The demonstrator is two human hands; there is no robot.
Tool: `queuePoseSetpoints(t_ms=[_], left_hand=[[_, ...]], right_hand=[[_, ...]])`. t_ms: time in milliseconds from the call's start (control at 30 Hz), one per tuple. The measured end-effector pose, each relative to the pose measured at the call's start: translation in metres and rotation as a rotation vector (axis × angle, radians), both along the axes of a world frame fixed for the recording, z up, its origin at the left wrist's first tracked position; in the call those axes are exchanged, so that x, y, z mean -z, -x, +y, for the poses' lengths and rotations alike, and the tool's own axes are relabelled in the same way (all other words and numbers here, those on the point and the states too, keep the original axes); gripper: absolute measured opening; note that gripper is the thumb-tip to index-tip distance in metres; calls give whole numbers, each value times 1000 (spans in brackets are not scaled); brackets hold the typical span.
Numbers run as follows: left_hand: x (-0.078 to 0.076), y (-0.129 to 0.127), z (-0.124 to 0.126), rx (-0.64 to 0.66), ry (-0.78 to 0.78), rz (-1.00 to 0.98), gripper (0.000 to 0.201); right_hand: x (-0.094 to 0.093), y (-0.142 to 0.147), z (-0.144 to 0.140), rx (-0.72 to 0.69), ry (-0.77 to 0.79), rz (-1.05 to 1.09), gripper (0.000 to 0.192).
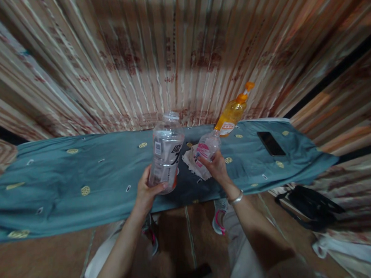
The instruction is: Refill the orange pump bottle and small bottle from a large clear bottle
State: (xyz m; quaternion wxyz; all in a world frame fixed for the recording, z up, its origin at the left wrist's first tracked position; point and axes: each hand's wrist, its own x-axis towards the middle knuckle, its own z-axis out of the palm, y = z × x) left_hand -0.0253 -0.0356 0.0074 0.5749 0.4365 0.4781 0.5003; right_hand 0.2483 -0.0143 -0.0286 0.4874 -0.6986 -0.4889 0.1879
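1. Head view shows two bare hands at the middle of the frame, over a teal cloth with small yellow and white patterns, spread across a low surface.
2. Three bottles are counted. One large clear bottle stands upright just left of centre, gripped low on its body by the left hand, fingers curled round it.
3. One small clear bottle with a pink label is tilted, its mouth pointing to the upper right; the right hand is closed round its lower end. One silver bracelet sits on that wrist.
4. One orange bottle with an orange cap leans at the cloth's far edge, just behind the small bottle.
5. One crumpled paper lies on the cloth between the two hands.
6. One dark phone lies flat on the cloth at right of centre, well apart from the hands.
7. One black bag rests on the floor at lower right.
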Motion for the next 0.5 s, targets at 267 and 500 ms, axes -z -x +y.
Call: queuePoseSetpoints(t_ms=[267,500], left_hand=[[-5,0,-3,58,88,-207,82],[-10,-2,-6,-49,108,-291,78]], right_hand=[[-4,5,0,20,91,-25,62],[-9,7,-2,21,131,-63,67]])
